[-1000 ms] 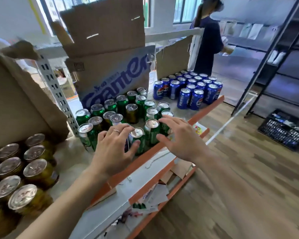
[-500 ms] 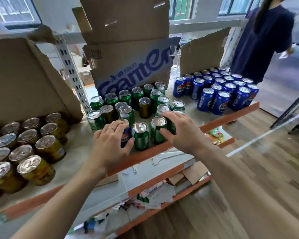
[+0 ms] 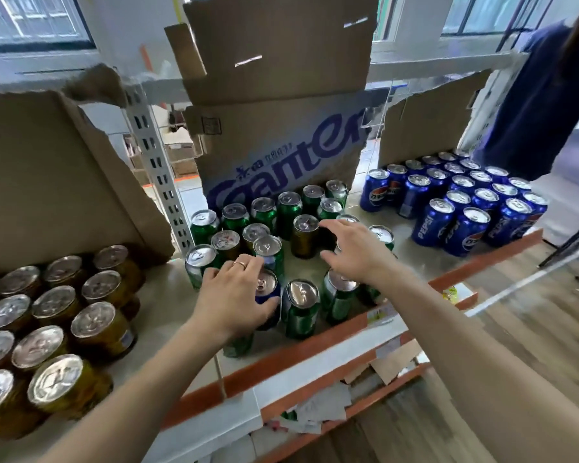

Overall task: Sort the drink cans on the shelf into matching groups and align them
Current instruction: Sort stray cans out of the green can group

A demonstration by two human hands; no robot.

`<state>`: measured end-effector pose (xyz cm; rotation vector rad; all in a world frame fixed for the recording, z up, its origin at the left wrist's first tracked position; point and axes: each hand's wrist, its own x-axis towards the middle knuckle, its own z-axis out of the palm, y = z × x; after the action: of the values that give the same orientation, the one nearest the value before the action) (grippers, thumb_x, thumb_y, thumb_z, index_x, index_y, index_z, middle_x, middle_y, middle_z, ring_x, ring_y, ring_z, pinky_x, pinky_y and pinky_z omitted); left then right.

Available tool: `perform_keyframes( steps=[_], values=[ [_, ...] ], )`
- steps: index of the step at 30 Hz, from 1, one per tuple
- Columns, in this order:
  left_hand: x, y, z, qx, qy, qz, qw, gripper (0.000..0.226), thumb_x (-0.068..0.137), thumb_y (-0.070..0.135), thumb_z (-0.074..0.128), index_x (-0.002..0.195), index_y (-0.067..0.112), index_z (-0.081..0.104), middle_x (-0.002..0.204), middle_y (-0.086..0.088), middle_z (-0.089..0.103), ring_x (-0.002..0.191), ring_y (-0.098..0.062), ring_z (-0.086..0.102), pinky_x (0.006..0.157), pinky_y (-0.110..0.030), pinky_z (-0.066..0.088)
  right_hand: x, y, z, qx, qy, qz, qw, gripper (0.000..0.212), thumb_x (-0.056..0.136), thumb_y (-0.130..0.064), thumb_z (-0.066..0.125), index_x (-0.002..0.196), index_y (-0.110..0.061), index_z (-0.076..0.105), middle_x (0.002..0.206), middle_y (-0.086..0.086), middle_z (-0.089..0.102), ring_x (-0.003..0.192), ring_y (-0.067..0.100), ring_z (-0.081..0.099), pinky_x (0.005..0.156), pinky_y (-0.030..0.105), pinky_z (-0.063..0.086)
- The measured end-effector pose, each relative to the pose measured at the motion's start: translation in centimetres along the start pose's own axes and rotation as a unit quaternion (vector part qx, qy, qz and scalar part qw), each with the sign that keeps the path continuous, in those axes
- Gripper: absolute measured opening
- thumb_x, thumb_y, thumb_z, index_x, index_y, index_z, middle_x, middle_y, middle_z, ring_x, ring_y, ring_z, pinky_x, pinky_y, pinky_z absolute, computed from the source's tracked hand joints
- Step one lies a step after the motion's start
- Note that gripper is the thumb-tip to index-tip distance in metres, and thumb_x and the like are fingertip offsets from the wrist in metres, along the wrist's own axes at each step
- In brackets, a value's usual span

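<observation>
On the shelf (image 3: 168, 309) the left hand (image 3: 231, 295) grips a blue can (image 3: 270, 297) standing among green cans (image 3: 301, 315). The right hand (image 3: 355, 252) hovers with fingers spread above them, beside a brown can (image 3: 304, 242). To the left stand gold cans (image 3: 97, 325), to the right Pepsi cans (image 3: 465, 225), and behind a box (image 3: 281, 152).

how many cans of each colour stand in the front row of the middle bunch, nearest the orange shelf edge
green cans: 4, two partly hidden
blue can: 1, gripped by the left hand
total: 5 that show
</observation>
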<state>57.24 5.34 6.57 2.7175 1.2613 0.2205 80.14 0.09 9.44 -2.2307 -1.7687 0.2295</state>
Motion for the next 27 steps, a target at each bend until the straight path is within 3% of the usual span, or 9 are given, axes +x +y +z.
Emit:
perform_keyframes(
  steps=[5,10,13,16,20,22,24,27],
  values=[
    [1.6,-1.5,0.8,-0.023,-0.062,0.009,0.998,0.075,0.08,0.065,0.059,0.143,0.031,0.036,0.128,0.006,0.056,0.119,-0.021,0.055,0.093,-0.037,0.043,4.9,0.5,1.2,-0.07,-0.03,0.016,0.997,0.065,0.088,-0.032,0.064,0.147,-0.024,0.037,0.142,0.006,0.053,0.131,0.031,0.044,0.106,0.049,0.038],
    [2.8,-2.8,1.9,-0.127,-0.129,0.003,0.983,0.077,0.067,0.065,0.069,0.133,0.035,0.042,0.121,0.006,0.061,0.112,-0.02,0.057,0.093,-0.037,0.048,9.0,0.2,3.6,-0.144,-0.076,0.026,0.986,0.071,0.086,-0.026,0.065,0.147,-0.018,0.031,0.151,0.007,0.042,0.147,0.03,0.018,0.115,0.063,0.011],
    [3.2,-3.7,2.0,-0.198,-0.118,0.013,0.973,0.071,0.057,0.064,0.071,0.119,0.036,0.052,0.104,0.01,0.067,0.099,-0.014,0.063,0.087,-0.038,0.052,10.2,0.4,5.0,-0.18,-0.092,0.032,0.979,0.074,0.084,-0.02,0.063,0.148,-0.014,0.027,0.15,0.009,0.041,0.149,0.03,0.008,0.112,0.068,-0.003],
    [3.3,-4.8,1.3,-0.312,-0.106,0.007,0.944,0.07,0.055,0.056,0.081,0.118,0.035,0.059,0.103,0.017,0.07,0.096,0.0,0.066,0.089,-0.033,0.054,11.0,0.4,5.8,-0.246,-0.051,0.031,0.967,0.074,0.084,-0.023,0.064,0.149,-0.015,0.028,0.144,0.008,0.047,0.148,0.031,0.012,0.108,0.071,-0.013],
    [3.7,-6.1,-0.7,-0.38,-0.037,-0.004,0.924,0.064,0.057,0.044,0.092,0.113,0.033,0.063,0.099,0.015,0.072,0.092,0.001,0.067,0.084,-0.025,0.055,11.6,0.2,5.6,-0.31,-0.038,0.015,0.95,0.066,0.08,-0.031,0.063,0.143,-0.021,0.043,0.137,0.005,0.051,0.144,0.032,0.018,0.105,0.072,-0.018],
    [3.9,-6.5,-2.3,-0.412,-0.008,-0.02,0.911,0.068,0.055,0.037,0.096,0.114,0.031,0.063,0.098,0.013,0.073,0.092,0.0,0.068,0.081,-0.019,0.054,11.9,0.1,5.4,-0.323,-0.041,0.009,0.945,0.06,0.078,-0.032,0.063,0.136,-0.019,0.05,0.134,0.007,0.051,0.142,0.032,0.02,0.106,0.073,-0.013],
    [4.2,-6.7,-3.6,-0.467,0.014,-0.03,0.884,0.07,0.053,0.033,0.097,0.114,0.026,0.065,0.097,0.012,0.074,0.09,-0.003,0.07,0.076,-0.016,0.054,11.9,0.0,5.3,-0.335,-0.032,0.008,0.942,0.061,0.078,-0.04,0.065,0.132,-0.014,0.053,0.139,0.009,0.045,0.142,0.03,0.018,0.108,0.072,-0.009],
    [4.9,-6.5,-5.2,-0.566,0.051,-0.058,0.821,0.055,0.059,0.036,0.093,0.106,0.022,0.07,0.092,0.006,0.076,0.085,-0.008,0.072,0.072,-0.019,0.054,10.8,0.1,5.1,-0.274,0.028,0.036,0.961,0.083,0.078,-0.06,0.065,0.138,-0.009,0.042,0.156,0.01,0.025,0.149,0.028,0.005,0.113,0.063,-0.014]
  ],
)
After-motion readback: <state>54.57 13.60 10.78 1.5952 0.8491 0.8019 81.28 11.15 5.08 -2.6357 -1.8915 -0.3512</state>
